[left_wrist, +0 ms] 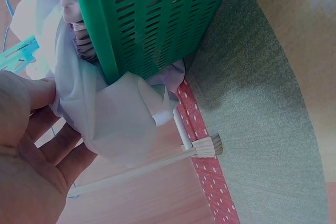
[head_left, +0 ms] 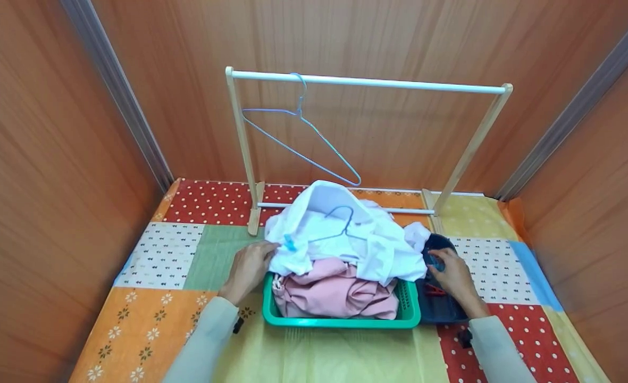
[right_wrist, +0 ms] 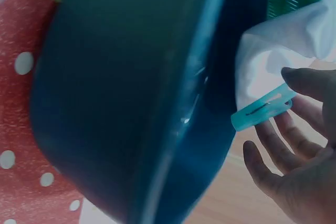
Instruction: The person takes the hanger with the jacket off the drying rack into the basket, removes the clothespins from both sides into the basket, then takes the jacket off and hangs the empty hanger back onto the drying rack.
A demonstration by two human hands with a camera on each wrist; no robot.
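Observation:
A white shirt [head_left: 383, 255] lies over the green basket [head_left: 340, 323], with a blue wire hanger [head_left: 352, 215] on it. A light-blue clothespin [head_left: 290, 243] sits at the shirt's left side. My left hand [head_left: 250, 266] pinches the shirt's left edge between thumb and fingers, beside that clothespin. Over the dark blue basin [head_left: 446, 314], my right hand [head_left: 452, 274] holds another light-blue clothespin [right_wrist: 265, 108] between thumb and fingers, close to the shirt's right edge. Below the shirt, pink cloth [head_left: 340, 295] fills the front of the basket.
Behind the basket stands a clothes rack with wooden legs and a white bar [head_left: 399, 84]. One empty wire hanger [head_left: 314, 125] hangs from its left part. Something red [head_left: 433, 290] lies in the basin. Wooden panels [head_left: 32, 159] enclose the patchwork-covered table [head_left: 314, 361].

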